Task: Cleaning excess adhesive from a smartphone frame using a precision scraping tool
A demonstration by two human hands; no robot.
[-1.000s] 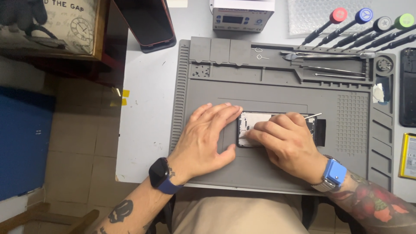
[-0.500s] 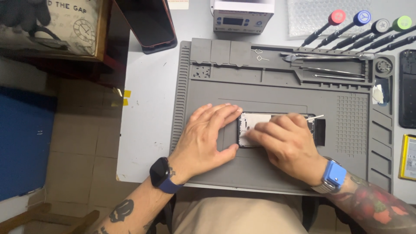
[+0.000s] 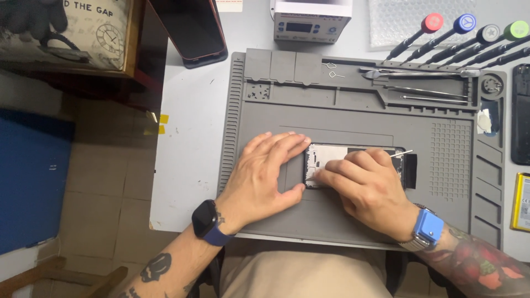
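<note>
Two hands on the job: we've got the left hand (image 3: 264,179) spread flat, thumb and fingertips bracing the end of the opened phone with its pale bare frame (image 3: 331,157), lying mid grey silicone repair mat (image 3: 353,116). Our right hand (image 3: 369,187) is curled over it, pinching a thin metal pick (image 3: 402,153). Looks like we're mid-pry inside the frame; the next bit probably wants tiny, steady pressure. Room's fine toward the mat's near edge, tighter by the coloured-cap screwdrivers (image 3: 469,38) and tweezers (image 3: 425,91).
</note>
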